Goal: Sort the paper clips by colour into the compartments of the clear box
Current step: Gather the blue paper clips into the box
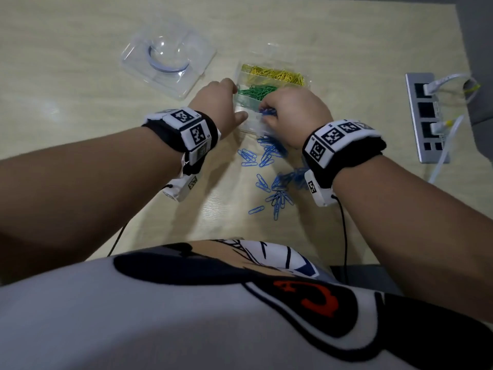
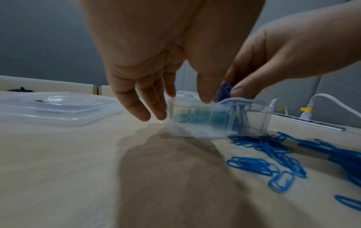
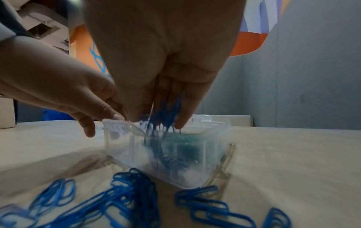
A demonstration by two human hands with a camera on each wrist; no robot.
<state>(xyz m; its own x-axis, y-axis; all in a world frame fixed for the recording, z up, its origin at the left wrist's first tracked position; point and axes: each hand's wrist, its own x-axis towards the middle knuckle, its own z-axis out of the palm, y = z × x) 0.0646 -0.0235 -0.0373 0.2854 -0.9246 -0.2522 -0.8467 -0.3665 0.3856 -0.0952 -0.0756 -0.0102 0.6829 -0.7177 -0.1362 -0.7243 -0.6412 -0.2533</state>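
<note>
The clear box point(image 1: 246, 125) stands mid-table, with yellow clips point(image 1: 274, 73) in its far compartment and green clips point(image 1: 256, 92) in the middle one. My right hand point(image 1: 266, 116) pinches a bunch of blue paper clips point(image 3: 166, 111) that hangs into the near compartment. A few blue clips lie at that compartment's bottom. My left hand point(image 1: 234, 102) is at the box's left side, its thumb on the rim point(image 2: 203, 98) and its straight fingers point(image 2: 144, 111) beside the wall. Several loose blue clips point(image 1: 272, 156) lie scattered on the table in front of the box.
A clear plastic blister tray point(image 1: 168, 62) lies at the back left. A grey socket strip point(image 1: 426, 116) with white cables plugged in sits at the right edge. The table's near edge meets my torso.
</note>
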